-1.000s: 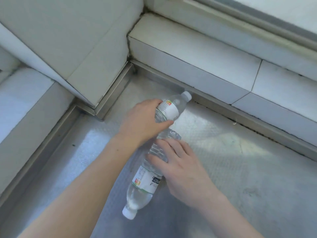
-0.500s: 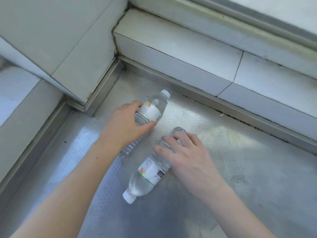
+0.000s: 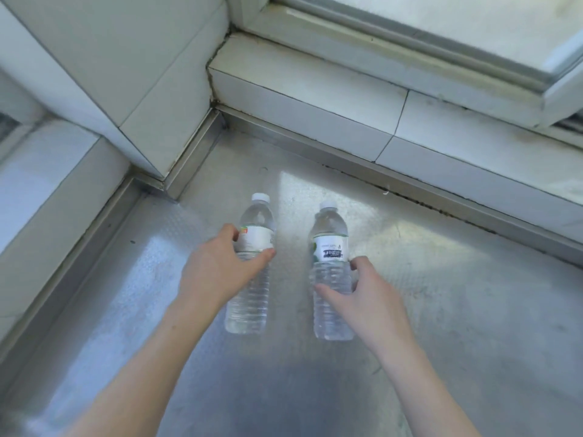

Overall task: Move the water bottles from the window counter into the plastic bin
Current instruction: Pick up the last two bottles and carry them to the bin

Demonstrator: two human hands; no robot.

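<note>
Two clear water bottles with white caps and white labels stand upright, side by side, on the metal counter (image 3: 441, 310). My left hand (image 3: 217, 272) wraps the middle of the left bottle (image 3: 255, 234), thumb on its right side. My right hand (image 3: 369, 298) is curled around the lower half of the right bottle (image 3: 329, 244), thumb on its left and fingers on its right. No plastic bin is in view.
A tiled ledge (image 3: 315, 99) and a window frame (image 3: 426, 36) run along the back. A tiled wall corner (image 3: 126, 89) juts in at the upper left, with a metal rim (image 3: 104, 222) along the counter's left edge.
The right bottle lay on its side with its cap toward me; now it stands upright. The left bottle went from tilted to upright. Both bottles now stand apart, side by side.
</note>
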